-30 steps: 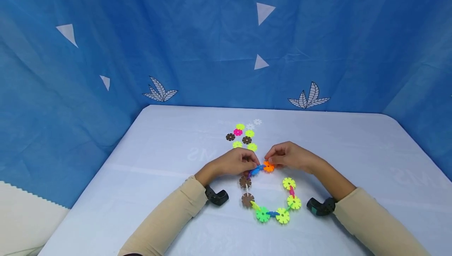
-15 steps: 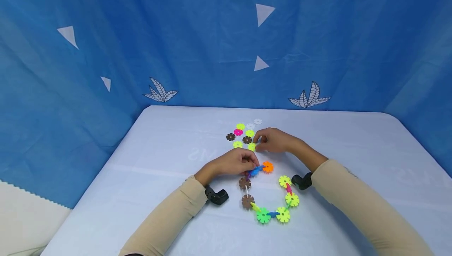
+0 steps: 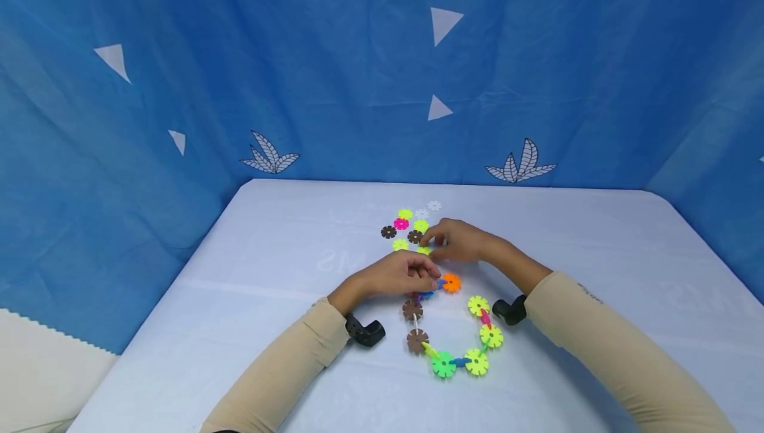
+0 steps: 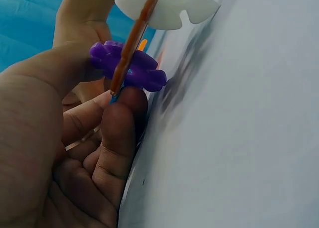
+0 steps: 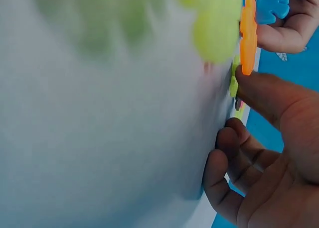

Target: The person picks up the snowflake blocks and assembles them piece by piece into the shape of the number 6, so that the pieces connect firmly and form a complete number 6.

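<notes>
A chain of notched, flower-shaped plastic discs curves in an open loop on the table. My left hand (image 3: 401,272) pinches a blue disc (image 3: 426,294) near its far end; the fingers hide much of it. An orange disc (image 3: 451,283) ends that side, and a yellow-green disc (image 3: 478,306) ends the other. In the left wrist view a purple disc (image 4: 144,74) joins on just by the fingertips. My right hand (image 3: 462,242) reaches over a loose yellow-green disc (image 3: 424,251), partly covered, thumb and fingers apart around it.
Behind the hands lie several loose discs, among them a pink disc (image 3: 401,224), a dark brown disc (image 3: 388,232) and a white disc (image 3: 434,205). A blue curtain (image 3: 358,75) hangs behind the white table (image 3: 286,221).
My right hand has left the orange disc and moved away and to the left, to the loose yellow-green disc. My left hand stays on the chain. The chain's right end has shifted slightly left.
</notes>
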`<state>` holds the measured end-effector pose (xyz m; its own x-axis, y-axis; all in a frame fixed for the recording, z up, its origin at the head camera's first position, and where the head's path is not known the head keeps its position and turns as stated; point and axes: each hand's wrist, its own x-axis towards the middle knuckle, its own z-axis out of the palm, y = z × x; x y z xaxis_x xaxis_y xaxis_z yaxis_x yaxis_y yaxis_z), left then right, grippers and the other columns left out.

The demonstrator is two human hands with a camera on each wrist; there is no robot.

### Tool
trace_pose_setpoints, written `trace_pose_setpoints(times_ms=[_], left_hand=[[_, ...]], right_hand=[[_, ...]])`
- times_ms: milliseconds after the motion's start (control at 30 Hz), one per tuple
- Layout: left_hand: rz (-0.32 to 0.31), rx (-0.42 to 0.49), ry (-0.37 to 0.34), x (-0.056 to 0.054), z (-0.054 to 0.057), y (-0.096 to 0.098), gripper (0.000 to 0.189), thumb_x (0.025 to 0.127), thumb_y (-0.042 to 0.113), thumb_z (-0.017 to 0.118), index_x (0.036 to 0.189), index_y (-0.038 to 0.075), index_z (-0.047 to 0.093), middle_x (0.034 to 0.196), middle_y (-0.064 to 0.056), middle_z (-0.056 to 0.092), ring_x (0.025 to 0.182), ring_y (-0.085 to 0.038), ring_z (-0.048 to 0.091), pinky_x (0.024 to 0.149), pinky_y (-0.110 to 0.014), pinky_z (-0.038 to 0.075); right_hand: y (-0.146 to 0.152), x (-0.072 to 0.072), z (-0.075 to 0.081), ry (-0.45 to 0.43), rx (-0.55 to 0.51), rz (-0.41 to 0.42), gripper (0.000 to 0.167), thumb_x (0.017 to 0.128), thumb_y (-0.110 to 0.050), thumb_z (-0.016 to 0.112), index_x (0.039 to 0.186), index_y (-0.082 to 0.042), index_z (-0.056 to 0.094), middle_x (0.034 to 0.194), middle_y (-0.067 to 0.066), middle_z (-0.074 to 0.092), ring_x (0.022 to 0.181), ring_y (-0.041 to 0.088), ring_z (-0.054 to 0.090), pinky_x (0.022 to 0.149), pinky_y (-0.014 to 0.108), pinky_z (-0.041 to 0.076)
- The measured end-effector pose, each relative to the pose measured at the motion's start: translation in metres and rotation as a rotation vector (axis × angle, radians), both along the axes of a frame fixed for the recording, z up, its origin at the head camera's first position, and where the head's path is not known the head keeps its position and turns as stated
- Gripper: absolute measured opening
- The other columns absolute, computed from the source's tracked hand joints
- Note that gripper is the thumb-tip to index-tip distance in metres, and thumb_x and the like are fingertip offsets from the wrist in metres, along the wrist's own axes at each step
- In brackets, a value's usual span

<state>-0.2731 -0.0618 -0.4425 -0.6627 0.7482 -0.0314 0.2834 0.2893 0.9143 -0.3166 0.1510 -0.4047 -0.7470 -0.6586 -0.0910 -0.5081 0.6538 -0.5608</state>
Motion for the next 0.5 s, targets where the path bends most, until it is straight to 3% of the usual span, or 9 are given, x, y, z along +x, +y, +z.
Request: trace_pose_setpoints(times_ms=[333, 500], left_hand=[[-0.011, 0.004, -0.002, 0.001, -0.001, 0.0, 0.025, 0.096, 0.011, 0.07, 0.12, 0.005, 0.07, 0.086, -0.003, 0.068, 0.069, -0.016, 0.062, 0.078, -0.029, 0.052], [-0.013, -0.005, 0.006, 0.001, 0.0, 0.001, 0.026, 0.096, 0.009, 0.068, 0.122, 0.005, 0.07, 0.084, -0.003, 0.067, 0.069, -0.014, 0.06, 0.074, -0.027, 0.051]], right_hand=[[0.0, 0.001, 0.0, 0.03, 0.019, 0.113, 0.023, 0.092, -0.01, 0.074, 0.115, -0.014, 0.075, 0.103, 0.006, 0.06, 0.098, 0.024, 0.058, 0.083, 0.034, 0.054], [0.01, 0.005, 0.004, 0.006, 0.045, 0.047, 0.016, 0.09, -0.005, 0.075, 0.103, -0.013, 0.069, 0.094, 0.001, 0.061, 0.089, 0.021, 0.057, 0.081, 0.032, 0.054]])
